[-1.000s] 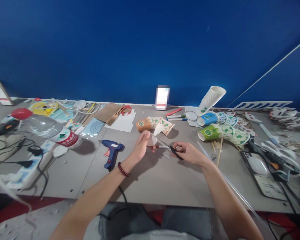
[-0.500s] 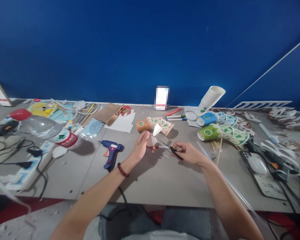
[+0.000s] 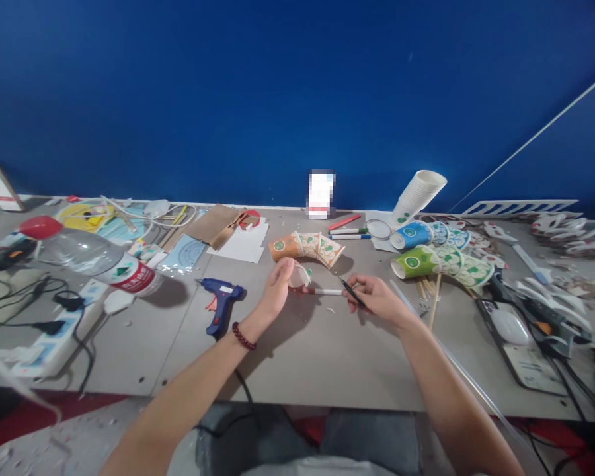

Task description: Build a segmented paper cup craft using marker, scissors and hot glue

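Both hands low, fingers curled, forearms angled inward.

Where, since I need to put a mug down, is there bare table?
The widest bare patch of tabletop is on the near side of the left hand and right hand, with a black cord at its left. A smaller patch lies between the power strip and glue gun. The back left and far right are crowded.

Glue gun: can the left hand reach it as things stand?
Likely yes: the glue gun lies near the left hand, nothing visible between them, though that hand holds a white paper piece.
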Motion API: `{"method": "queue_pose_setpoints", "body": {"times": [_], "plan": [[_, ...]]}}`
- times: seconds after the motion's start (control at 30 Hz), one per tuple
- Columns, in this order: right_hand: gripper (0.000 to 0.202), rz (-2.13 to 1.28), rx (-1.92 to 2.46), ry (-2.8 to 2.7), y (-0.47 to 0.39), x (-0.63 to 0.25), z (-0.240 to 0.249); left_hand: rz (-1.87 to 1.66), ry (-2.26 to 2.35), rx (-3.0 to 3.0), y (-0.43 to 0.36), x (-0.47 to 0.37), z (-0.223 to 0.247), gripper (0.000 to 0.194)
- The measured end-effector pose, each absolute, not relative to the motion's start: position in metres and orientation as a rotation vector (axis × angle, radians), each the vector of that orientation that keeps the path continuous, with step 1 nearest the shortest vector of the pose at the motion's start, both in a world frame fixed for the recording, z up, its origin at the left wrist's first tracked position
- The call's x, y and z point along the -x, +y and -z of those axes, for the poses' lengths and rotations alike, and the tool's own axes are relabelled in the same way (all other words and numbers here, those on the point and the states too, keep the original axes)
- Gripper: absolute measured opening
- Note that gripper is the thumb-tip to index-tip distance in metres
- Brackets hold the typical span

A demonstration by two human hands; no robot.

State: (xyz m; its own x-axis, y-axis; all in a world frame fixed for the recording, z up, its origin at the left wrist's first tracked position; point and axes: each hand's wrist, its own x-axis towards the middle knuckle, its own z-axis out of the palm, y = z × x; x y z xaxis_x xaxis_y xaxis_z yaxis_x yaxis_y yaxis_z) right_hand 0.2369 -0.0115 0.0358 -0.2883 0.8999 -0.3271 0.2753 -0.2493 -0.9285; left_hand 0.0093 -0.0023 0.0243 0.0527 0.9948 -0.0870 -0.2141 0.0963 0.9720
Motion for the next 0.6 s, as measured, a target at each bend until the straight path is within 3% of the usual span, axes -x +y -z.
{"method": "queue_pose_setpoints", "body": {"times": [0.2, 0.37, 0.6], "plan": [[0.038, -1.377, 1.433, -1.316, -0.01, -0.235, -0.039, -1.19, 1.355, -1.309, 0.005, 0.006, -0.033, 0.033], [0.045, -1.219, 1.522, -1.317, -0.007, -0.238, -0.037, -0.825, 1.845, -2.069, 0.005, 0.019, -0.041, 0.029], [0.048, -0.706, 1.685, -1.407, 0.002, -0.248, -0.02, -0.414, 2.049, -2.396, 0.013, 0.028, -0.03, 0.035]]}}
